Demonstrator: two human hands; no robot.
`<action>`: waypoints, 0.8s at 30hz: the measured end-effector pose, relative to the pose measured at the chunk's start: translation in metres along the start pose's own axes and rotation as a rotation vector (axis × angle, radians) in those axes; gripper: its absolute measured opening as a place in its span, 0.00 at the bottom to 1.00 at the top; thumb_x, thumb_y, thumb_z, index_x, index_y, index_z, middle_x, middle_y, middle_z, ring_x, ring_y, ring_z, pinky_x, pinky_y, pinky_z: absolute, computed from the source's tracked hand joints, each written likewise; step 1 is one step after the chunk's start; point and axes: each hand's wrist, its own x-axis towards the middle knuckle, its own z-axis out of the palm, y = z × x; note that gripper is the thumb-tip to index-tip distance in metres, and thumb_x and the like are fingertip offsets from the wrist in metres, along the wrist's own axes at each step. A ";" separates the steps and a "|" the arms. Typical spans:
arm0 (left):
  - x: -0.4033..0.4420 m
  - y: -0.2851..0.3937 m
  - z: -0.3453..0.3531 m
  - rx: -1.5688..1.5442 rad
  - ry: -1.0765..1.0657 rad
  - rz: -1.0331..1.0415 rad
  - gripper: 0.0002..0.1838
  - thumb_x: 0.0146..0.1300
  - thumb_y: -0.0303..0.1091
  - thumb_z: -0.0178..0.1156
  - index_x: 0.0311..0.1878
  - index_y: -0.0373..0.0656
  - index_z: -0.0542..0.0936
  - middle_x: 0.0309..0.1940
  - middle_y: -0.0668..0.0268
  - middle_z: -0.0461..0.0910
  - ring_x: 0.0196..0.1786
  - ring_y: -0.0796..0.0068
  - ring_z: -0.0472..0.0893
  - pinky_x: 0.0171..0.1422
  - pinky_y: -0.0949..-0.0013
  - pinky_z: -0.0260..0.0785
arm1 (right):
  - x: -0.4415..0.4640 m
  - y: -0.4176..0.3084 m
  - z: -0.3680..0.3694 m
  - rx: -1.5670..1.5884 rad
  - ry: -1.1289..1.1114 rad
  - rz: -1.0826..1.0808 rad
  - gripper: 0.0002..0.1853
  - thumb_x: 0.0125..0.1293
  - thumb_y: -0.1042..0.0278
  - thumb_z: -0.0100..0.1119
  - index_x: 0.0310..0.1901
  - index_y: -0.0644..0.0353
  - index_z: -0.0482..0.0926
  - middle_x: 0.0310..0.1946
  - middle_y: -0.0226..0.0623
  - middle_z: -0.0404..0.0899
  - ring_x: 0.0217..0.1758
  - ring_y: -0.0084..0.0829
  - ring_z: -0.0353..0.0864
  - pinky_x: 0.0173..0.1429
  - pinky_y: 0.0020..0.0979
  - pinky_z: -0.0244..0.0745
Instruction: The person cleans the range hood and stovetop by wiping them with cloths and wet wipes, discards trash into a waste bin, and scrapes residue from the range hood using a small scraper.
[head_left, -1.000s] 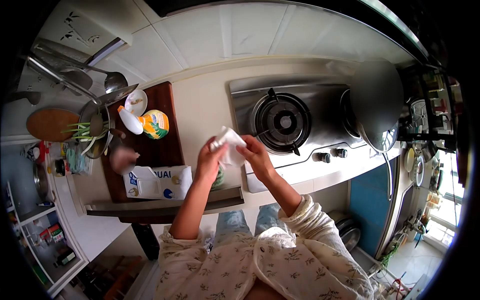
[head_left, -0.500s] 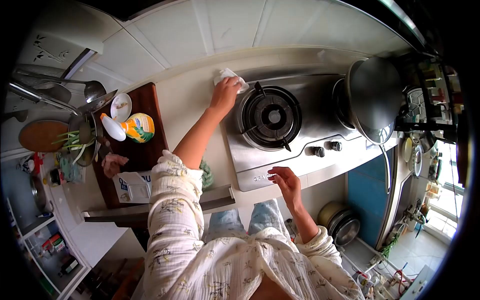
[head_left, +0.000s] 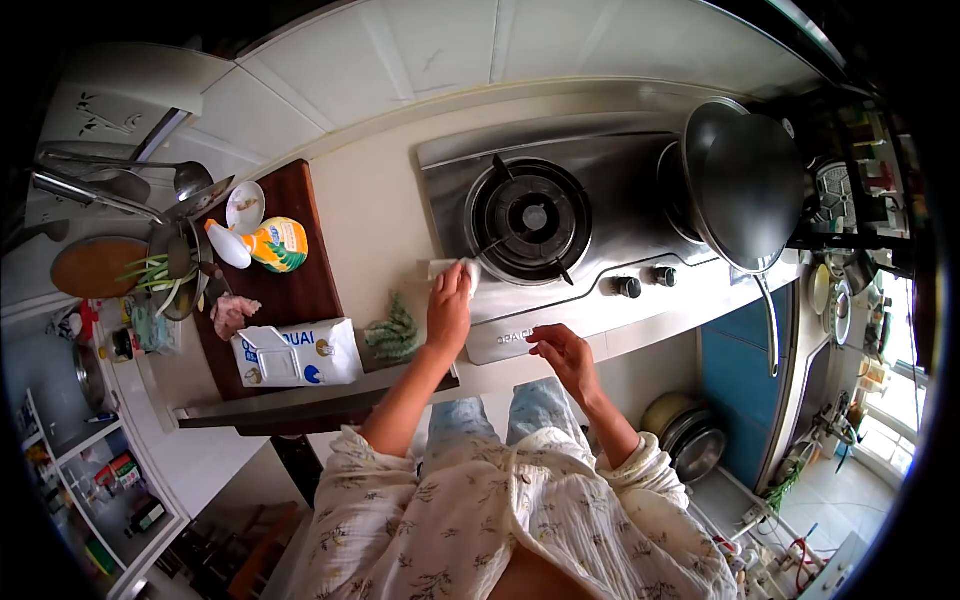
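My left hand (head_left: 449, 312) pinches a crumpled white cloth (head_left: 439, 268) by the flat silver metal stove (head_left: 625, 210), my right hand (head_left: 566, 358) loosely spread.

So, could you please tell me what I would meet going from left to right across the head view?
Round board, white packet, green cloth, left hand, right hand, two stove knobs, pan.
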 end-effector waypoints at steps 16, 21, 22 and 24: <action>0.004 0.148 0.087 -0.243 -0.135 -0.007 0.21 0.58 0.22 0.47 0.57 0.34 0.68 0.56 0.51 0.68 0.55 0.50 0.68 0.61 0.60 0.62 | -0.035 0.026 -0.087 -0.092 0.012 -0.019 0.09 0.64 0.77 0.52 0.45 0.69 0.74 0.38 0.41 0.79 0.41 0.29 0.81 0.46 0.28 0.78; 0.016 0.176 0.103 -0.220 -0.114 0.091 0.23 0.57 0.21 0.48 0.58 0.35 0.69 0.57 0.51 0.68 0.54 0.50 0.70 0.61 0.58 0.62 | -0.049 0.035 -0.118 -0.076 0.047 0.003 0.09 0.64 0.77 0.52 0.45 0.69 0.73 0.38 0.41 0.79 0.42 0.29 0.81 0.46 0.28 0.78; 0.019 0.182 0.104 -0.222 -0.137 0.113 0.23 0.56 0.21 0.48 0.58 0.35 0.69 0.58 0.51 0.68 0.54 0.50 0.70 0.61 0.58 0.62 | -0.050 0.036 -0.124 -0.063 0.049 0.008 0.09 0.64 0.77 0.52 0.45 0.69 0.73 0.38 0.41 0.79 0.42 0.29 0.81 0.46 0.28 0.78; 0.028 0.191 0.114 -0.232 -0.082 0.113 0.24 0.56 0.21 0.48 0.59 0.37 0.69 0.59 0.51 0.67 0.56 0.50 0.69 0.62 0.58 0.62 | -0.052 0.035 -0.133 -0.074 0.056 0.012 0.09 0.64 0.78 0.52 0.45 0.70 0.73 0.39 0.41 0.79 0.43 0.29 0.81 0.47 0.29 0.78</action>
